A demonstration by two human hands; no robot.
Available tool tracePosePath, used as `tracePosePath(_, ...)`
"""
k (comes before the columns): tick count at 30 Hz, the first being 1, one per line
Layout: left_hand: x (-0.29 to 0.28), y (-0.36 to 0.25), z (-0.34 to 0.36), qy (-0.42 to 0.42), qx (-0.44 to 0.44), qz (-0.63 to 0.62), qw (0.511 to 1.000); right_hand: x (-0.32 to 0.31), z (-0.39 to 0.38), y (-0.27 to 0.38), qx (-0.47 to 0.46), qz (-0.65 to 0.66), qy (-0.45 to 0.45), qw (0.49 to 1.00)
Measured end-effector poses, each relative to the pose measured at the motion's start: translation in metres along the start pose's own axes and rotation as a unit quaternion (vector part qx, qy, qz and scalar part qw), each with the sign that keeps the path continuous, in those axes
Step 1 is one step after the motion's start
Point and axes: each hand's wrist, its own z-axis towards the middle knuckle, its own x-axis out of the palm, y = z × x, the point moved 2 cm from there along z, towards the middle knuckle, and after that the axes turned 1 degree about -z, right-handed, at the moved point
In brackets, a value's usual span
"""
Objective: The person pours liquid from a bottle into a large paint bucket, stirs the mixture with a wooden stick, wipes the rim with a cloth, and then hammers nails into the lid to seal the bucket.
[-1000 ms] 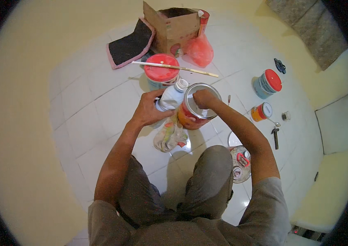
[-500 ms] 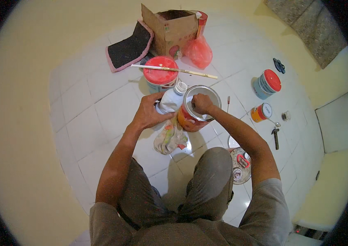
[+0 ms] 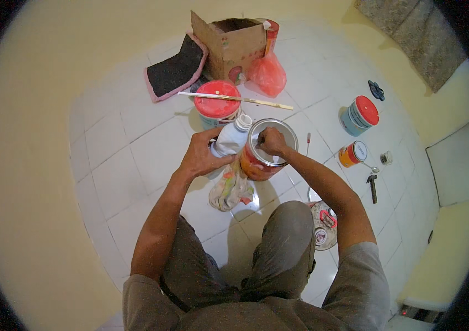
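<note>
My left hand (image 3: 201, 155) is wrapped round a white plastic bottle (image 3: 230, 139), uncapped and leaning to the right. Its mouth is beside the rim of an open metal can (image 3: 257, 169) with an orange-red and yellow label. Over that can's opening is my right hand (image 3: 272, 142), its fingers curled closed; what they grip, if anything, is hidden inside. Pale material shows in the can. A crumpled, stained cloth (image 3: 228, 193) lies on the tiles below the bottle.
Beyond stands a red-lidded bucket (image 3: 212, 87), a long stick (image 3: 267, 103) across it. Behind are a cardboard box (image 3: 240, 47), a red plastic bag (image 3: 268, 75) and a black mat (image 3: 175, 73). To the right are another bucket (image 3: 358, 117), a small can (image 3: 350, 155) and a hammer (image 3: 373, 187).
The whole view has shifted slightly, so things sit a little lower. My right hand has moved slightly left within the can's opening. My left hand keeps its hold on the bottle.
</note>
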Motion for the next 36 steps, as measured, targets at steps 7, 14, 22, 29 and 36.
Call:
tracePosePath(7, 0.0, 0.003, -0.001, 0.0, 0.005, 0.003, 1.0, 0.004, 0.003, -0.001, 0.037, 0.073, 0.007, 0.997)
tracePosePath(14, 0.005, 0.0, 0.003, 0.008, 0.012, 0.024, 1.0, 0.011, 0.005, -0.024, 0.002, 0.105, -0.051, 0.993)
tracePosePath(22, 0.009, 0.002, 0.002, 0.014, -0.006, 0.003, 1.0, -0.018, -0.002, -0.015, -0.037, 0.17, -0.065, 0.983)
tracePosePath(29, 0.01, 0.004, 0.002, 0.018, -0.023, 0.004, 1.0, -0.062, -0.009, 0.0, -0.027, 0.108, -0.052, 0.992)
tracePosePath(36, 0.016, 0.003, 0.005, 0.018, -0.006, 0.007, 1.0, -0.092, -0.023, -0.024, -0.026, 0.119, -0.056, 0.991)
